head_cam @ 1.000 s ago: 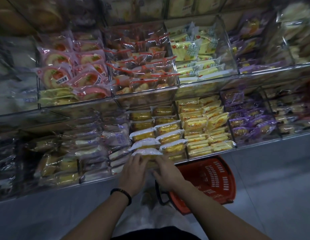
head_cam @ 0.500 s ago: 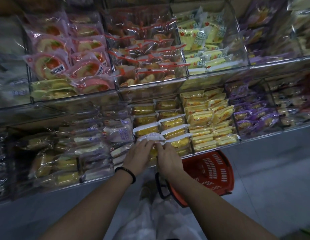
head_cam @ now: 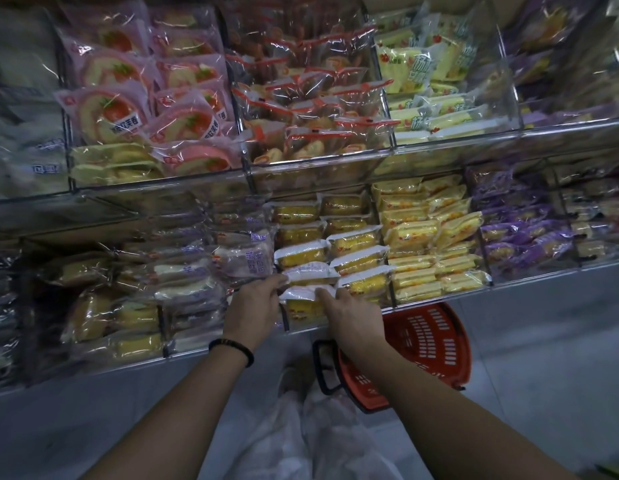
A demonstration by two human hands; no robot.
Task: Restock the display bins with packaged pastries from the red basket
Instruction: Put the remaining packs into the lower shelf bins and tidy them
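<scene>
Both hands pinch a yellow pastry pack at the front of the lower bin: left hand, right hand. Light, crinkly, squashable; hold the sealed edges gently.

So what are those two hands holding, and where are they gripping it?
One yellow pastry in a clear-and-white wrapper: left hand pinches its left end, right hand its right end.

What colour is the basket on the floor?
Red basket, with a black handle; head view.
</scene>
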